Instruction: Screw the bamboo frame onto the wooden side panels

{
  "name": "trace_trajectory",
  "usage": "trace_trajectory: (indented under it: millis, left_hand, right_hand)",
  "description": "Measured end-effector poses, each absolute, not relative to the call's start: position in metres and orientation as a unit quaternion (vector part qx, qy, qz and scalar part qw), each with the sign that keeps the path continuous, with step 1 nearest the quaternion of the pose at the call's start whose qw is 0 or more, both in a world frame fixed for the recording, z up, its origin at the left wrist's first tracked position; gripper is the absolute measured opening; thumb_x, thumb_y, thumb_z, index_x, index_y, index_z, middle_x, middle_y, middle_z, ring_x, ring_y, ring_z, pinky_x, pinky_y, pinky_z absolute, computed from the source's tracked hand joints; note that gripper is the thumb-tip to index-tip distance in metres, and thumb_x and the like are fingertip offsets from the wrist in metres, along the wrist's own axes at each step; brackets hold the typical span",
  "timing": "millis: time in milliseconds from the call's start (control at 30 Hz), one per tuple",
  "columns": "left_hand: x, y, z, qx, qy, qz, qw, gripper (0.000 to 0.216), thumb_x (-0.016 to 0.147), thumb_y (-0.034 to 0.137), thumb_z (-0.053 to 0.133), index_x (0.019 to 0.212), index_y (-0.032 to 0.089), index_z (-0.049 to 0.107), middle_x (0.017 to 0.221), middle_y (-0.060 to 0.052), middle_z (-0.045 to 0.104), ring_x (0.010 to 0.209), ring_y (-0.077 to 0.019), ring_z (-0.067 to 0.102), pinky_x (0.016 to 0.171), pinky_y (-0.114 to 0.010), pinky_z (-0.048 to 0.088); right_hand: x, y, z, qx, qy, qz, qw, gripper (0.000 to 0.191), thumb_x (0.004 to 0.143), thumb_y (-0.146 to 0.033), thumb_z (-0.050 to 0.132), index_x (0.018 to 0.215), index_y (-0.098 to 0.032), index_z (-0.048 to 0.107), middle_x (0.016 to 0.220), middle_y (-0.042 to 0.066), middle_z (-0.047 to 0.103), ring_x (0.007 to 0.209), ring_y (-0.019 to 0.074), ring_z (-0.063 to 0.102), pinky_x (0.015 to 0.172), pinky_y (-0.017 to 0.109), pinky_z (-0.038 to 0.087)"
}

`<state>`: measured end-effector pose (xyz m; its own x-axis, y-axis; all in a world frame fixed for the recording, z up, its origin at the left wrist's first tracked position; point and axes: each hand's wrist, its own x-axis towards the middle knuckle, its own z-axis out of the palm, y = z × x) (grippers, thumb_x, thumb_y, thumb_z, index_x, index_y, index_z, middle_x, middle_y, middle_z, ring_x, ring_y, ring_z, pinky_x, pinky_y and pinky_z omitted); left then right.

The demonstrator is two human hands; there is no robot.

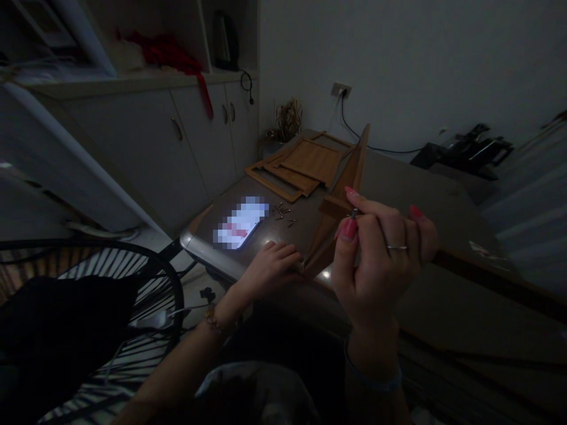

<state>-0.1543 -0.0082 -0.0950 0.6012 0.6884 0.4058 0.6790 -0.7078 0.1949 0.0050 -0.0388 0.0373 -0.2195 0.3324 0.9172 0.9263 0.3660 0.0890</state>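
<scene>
My right hand (381,254) is raised in front of me with its fingers pinched round a small metal tool or screw (354,213), whose tip meets the edge of an upright wooden panel (349,177). My left hand (272,265) rests lower on the table's near edge. Its fingers are curled against the bottom of the same wooden piece. Several small screws (283,213) lie loose on the table just beyond the left hand.
A lit phone screen (241,223) lies on the grey table (398,177) to the left. Flat wooden frames (301,165) are stacked at the table's far end. White cabinets (177,141) stand to the left, a black wire chair (110,283) at lower left.
</scene>
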Motion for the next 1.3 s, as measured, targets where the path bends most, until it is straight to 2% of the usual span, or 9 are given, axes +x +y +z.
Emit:
trace_trajectory:
  millis: [367,533,700,933,1100,1300]
  left_hand:
    - [-0.159,-0.018,-0.097,0.886,0.386,0.256,-0.034,0.026,0.090,0.046,0.057,0.099,0.022,0.062,0.093,-0.002,0.066,0.084,-0.0190,0.051,0.070,-0.032,0.029]
    - [-0.156,-0.037,-0.111,0.864,0.402,0.300,-0.039,0.012,0.092,0.035,0.057,0.089,0.024,0.062,0.078,0.001,0.064,0.075,-0.0162,0.049,0.066,-0.032,0.027]
    - [-0.145,-0.050,-0.115,0.820,0.467,0.331,-0.004,0.014,0.093,0.034,0.057,0.089,0.023,0.064,0.076,0.001,0.066,0.073,-0.0163,0.052,0.067,-0.031,0.028]
    - [-0.136,-0.053,-0.111,0.809,0.475,0.347,-0.002,0.012,0.092,0.031,0.056,0.092,0.023,0.065,0.075,0.000,0.067,0.071,-0.0165,0.052,0.065,-0.031,0.029]
    - [-0.135,-0.054,-0.113,0.802,0.492,0.338,0.016,0.017,0.092,0.033,0.056,0.084,0.022,0.065,0.074,0.000,0.066,0.073,-0.0166,0.054,0.067,-0.031,0.031]
    - [-0.134,-0.054,-0.115,0.800,0.485,0.352,-0.001,0.013,0.092,0.031,0.056,0.092,0.022,0.066,0.076,0.000,0.066,0.073,-0.0168,0.054,0.067,-0.031,0.031]
  right_hand:
    - [0.005,-0.040,0.038,-0.453,-0.704,-0.334,0.434,0.020,0.093,-0.024,0.045,0.079,-0.020,0.059,0.103,0.005,0.073,0.085,0.0158,0.063,0.101,0.035,0.037]
    - [0.004,-0.041,0.038,-0.458,-0.705,-0.327,0.432,0.019,0.092,-0.023,0.046,0.079,-0.019,0.059,0.104,0.005,0.073,0.085,0.0157,0.063,0.101,0.035,0.037]
    - [0.004,-0.040,0.038,-0.450,-0.702,-0.336,0.439,0.020,0.093,-0.024,0.045,0.080,-0.019,0.059,0.102,0.006,0.073,0.085,0.0161,0.064,0.101,0.035,0.037]
    - [0.004,-0.039,0.038,-0.446,-0.702,-0.334,0.444,0.019,0.091,-0.024,0.047,0.078,-0.019,0.060,0.104,0.005,0.074,0.084,0.0164,0.065,0.099,0.036,0.039]
    - [0.004,-0.039,0.037,-0.452,-0.698,-0.336,0.441,0.019,0.091,-0.025,0.047,0.079,-0.021,0.060,0.106,0.004,0.074,0.085,0.0169,0.065,0.099,0.036,0.039]
    - [0.004,-0.040,0.038,-0.455,-0.704,-0.329,0.435,0.021,0.093,-0.026,0.044,0.079,-0.021,0.060,0.106,0.004,0.073,0.084,0.0157,0.062,0.101,0.035,0.037]
